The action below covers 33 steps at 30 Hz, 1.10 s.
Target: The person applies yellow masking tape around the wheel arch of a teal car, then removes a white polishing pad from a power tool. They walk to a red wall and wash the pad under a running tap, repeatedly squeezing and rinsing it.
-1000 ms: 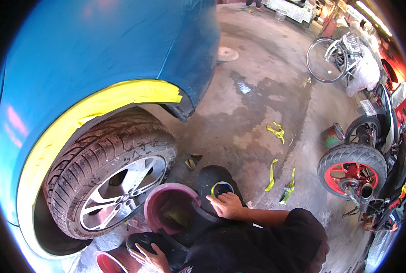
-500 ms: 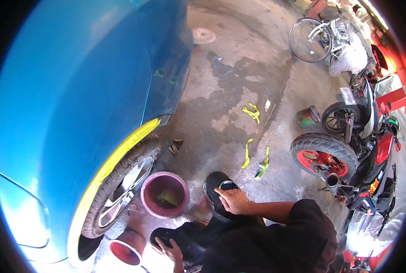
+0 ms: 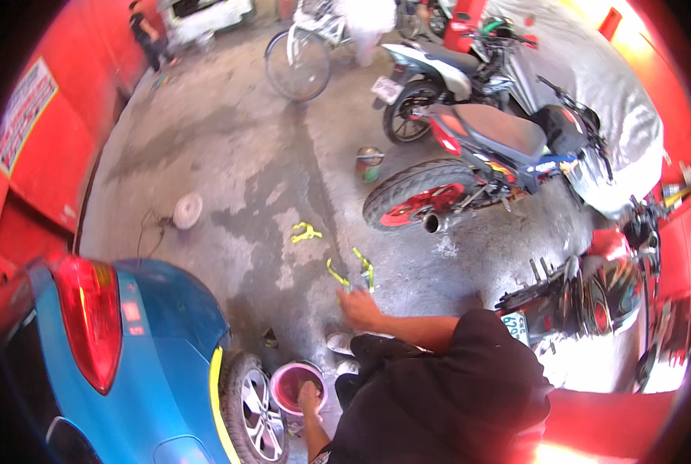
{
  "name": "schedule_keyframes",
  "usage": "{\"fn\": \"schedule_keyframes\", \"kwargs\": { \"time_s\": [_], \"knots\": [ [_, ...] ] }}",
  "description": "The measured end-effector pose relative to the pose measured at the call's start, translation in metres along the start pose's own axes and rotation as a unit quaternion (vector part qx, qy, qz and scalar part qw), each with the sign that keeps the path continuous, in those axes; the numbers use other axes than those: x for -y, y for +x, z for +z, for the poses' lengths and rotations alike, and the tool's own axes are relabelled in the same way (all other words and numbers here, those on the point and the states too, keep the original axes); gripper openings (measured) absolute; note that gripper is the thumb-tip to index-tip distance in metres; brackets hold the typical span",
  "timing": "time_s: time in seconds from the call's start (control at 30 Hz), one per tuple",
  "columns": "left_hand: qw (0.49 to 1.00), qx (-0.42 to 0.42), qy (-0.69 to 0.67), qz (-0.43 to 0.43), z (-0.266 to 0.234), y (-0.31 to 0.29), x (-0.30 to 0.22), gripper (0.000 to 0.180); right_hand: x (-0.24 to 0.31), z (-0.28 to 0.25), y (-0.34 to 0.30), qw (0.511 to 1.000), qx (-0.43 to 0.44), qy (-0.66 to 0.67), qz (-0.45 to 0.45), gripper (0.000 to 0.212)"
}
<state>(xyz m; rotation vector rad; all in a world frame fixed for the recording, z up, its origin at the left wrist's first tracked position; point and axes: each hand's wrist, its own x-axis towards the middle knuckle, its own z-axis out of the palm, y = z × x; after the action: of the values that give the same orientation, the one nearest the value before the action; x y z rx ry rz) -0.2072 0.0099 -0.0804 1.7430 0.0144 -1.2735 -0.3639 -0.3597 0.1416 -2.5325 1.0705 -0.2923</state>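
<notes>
1. Pink bucket (image 3: 285,384): round and open-topped, with a pale rim and a darker, reddish interior. We find it toward the near edge of the concrete floor (image 3: 229,174), just beside the car wheel (image 3: 260,421).
2. Left hand (image 3: 309,396): it reaches over the bucket's near rim, fingers directed inward; we cannot tell whether they are spread or pinching anything.
3. Right hand (image 3: 361,311): outstretched above the floor, near the yellow strips (image 3: 307,233). Its fingers are blurred, so we cannot tell their grip.
4. The strips themselves are bright, narrow and crumpled, lying well in from the floor's edge at the red wall (image 3: 75,147).
5. Obscured parts: the left hand covers some of the bucket's interior, whose contents we cannot make out; the blue car (image 3: 160,363) is cut off below.
</notes>
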Motion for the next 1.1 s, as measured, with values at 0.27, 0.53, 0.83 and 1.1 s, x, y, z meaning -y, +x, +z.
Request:
{"fn": "schedule_keyframes", "kwargs": {
  "time_s": [0.27,0.53,0.83,1.1],
  "knots": [
    [0.931,-0.1,0.338,-0.092,-0.061,0.032,-0.101,0.041,-0.093,-0.272,0.044,0.903,-0.425,-0.043,0.044,0.024],
    [0.954,0.003,0.296,0.049,-0.004,0.02,-0.117,0.032,-0.225,-0.406,0.09,0.846,-0.454,-0.105,0.259,0.02],
    [0.865,-0.127,0.484,0.024,0.101,0.084,-0.152,0.036,-0.425,-0.416,0.188,0.864,-0.314,-0.168,0.355,0.028],
    [0.951,-0.021,0.308,0.002,0.094,0.196,-0.297,0.03,-0.428,-0.42,0.219,0.826,-0.308,-0.333,0.335,0.039]
  ]
}}
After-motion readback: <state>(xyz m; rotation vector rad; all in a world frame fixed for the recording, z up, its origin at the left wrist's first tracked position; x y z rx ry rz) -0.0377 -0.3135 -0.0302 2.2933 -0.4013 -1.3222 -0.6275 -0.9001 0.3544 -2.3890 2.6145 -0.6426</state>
